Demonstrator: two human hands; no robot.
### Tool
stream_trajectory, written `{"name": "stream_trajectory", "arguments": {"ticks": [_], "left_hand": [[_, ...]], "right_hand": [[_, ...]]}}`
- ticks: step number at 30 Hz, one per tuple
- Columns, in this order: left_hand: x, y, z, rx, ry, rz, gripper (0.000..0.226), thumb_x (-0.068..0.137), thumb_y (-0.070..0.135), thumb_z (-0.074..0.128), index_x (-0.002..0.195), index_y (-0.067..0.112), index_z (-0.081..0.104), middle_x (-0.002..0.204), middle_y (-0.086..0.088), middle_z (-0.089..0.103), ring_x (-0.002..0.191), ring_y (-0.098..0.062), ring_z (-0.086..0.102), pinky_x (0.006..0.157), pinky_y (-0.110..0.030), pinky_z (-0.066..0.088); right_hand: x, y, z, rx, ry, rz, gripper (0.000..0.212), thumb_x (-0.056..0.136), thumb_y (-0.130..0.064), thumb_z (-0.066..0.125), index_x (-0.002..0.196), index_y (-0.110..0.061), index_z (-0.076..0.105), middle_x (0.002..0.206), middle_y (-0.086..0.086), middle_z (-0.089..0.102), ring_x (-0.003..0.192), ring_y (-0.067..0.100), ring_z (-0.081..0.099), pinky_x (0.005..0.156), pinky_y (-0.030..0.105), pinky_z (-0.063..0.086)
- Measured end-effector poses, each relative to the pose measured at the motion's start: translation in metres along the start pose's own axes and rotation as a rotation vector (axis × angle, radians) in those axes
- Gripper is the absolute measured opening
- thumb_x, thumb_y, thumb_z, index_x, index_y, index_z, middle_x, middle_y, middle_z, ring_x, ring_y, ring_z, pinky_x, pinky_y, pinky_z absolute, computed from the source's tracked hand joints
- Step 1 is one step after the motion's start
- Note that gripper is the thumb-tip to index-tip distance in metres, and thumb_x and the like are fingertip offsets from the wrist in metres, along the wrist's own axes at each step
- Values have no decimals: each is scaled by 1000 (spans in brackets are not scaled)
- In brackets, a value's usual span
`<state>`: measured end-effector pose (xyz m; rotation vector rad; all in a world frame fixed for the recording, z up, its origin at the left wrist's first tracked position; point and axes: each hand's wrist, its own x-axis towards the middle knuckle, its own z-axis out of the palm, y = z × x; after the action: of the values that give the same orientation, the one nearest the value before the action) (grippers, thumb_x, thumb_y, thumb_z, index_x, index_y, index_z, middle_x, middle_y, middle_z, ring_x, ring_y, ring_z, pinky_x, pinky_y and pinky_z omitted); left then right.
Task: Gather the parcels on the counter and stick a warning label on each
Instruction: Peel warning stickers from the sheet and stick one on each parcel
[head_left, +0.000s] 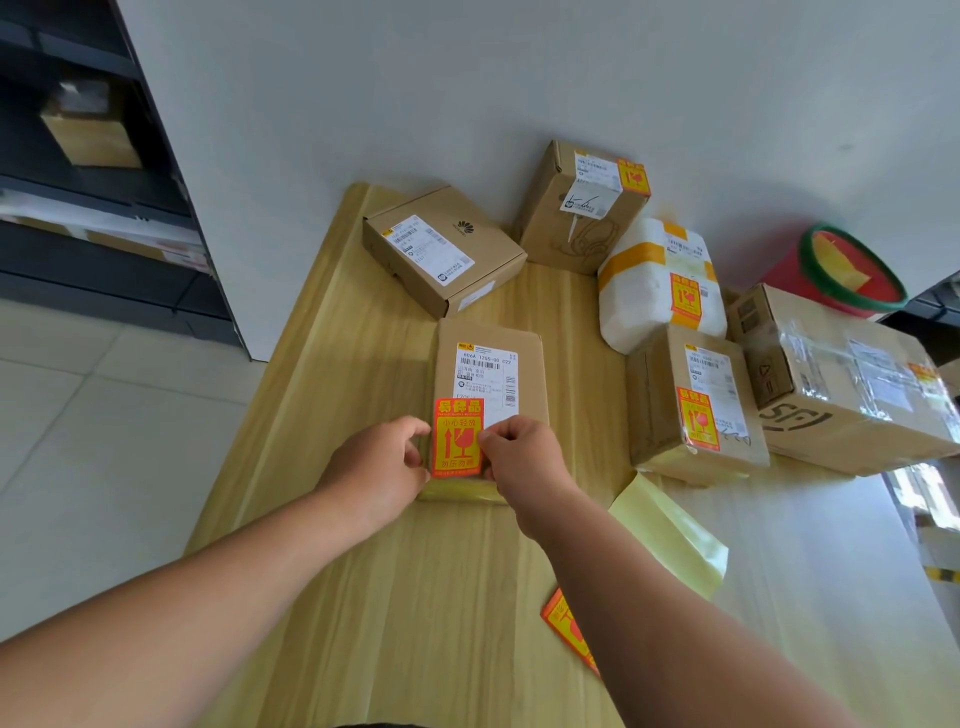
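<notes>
A flat brown parcel (491, 343) with a white shipping label lies in the middle of the wooden counter (363, 571). An orange-red warning label (458, 437) sits over its near end. My left hand (387, 462) pinches the label's left edge. My right hand (519, 457) pinches its right edge. Behind lies a flat box (441, 247) with no warning label on its top face. Several parcels at the right carry warning labels: a tall box (582, 202), a white padded parcel (657, 283), a small box (696, 405) and a large taped box (852, 384).
More warning labels (569, 631) lie on the counter by my right forearm, next to a yellow backing sheet (670, 535). A red bin with a green rim (847, 273) stands at the far right. Dark shelving (98, 171) with boxes stands at the left.
</notes>
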<state>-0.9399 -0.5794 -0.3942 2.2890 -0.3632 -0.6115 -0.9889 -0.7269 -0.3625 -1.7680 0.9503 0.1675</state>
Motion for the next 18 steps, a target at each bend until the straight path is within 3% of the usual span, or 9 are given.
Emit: {"name": "stream_trajectory", "arguments": {"ticks": [8,15,18], "left_hand": [[0,0,0,0,-1,1,45,79,15,64,122,27,57,84,14,60,79,-12,60,66,-26,45],[1,3,-1,-4,1,-2,43,80,15,56,122,25,57,84,14,61,79,-13,60,67,-26,44],[0,5,-1,-15,5,-4,41,81,16,55,121,24,58,80,13,62,78,-13,60,66,-26,44]], "right_hand": [[4,0,2,-31,12,-8,16,93,-15,54,77,-12,59,62,-3,60,37,0,53,41,20,40],[7,1,6,-71,42,-5,13,91,-17,55,79,-13,61,77,4,68,71,23,68,64,38,56],[8,1,6,-94,58,-14,14,90,-17,56,76,-15,60,78,6,68,80,30,69,67,42,57]]}}
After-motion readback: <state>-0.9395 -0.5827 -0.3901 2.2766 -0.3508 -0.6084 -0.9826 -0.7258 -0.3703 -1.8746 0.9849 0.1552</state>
